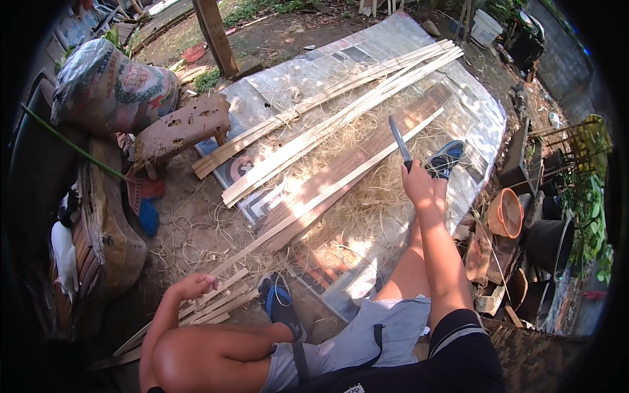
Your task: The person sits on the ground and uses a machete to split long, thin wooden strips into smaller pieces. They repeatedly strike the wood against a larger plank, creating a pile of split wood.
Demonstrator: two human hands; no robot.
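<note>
My right hand (417, 183) is closed round the dark handle of a knife (398, 136), its blade pointing up and away over the tarp. A long, thin bamboo strip (354, 171) lies slantwise along a brown wooden plank (418, 112). Its near end reaches my left hand (196, 285), whose fingers are curled round it. Curly shavings (377, 203) are heaped beside the plank and over the tarp. Beyond the plank rest bundles of pale strips (341, 128). More cut strips (226, 305) lie on the ground by my left hand.
A printed tarp (481, 108) covers the ground ahead. To the left stand a worn wooden stool (185, 128) and a stuffed sack (118, 85); a white cat (64, 259) is nearer. Orange (505, 213) and black pots (549, 243) line the right side. A wooden post (215, 36) rises at the back.
</note>
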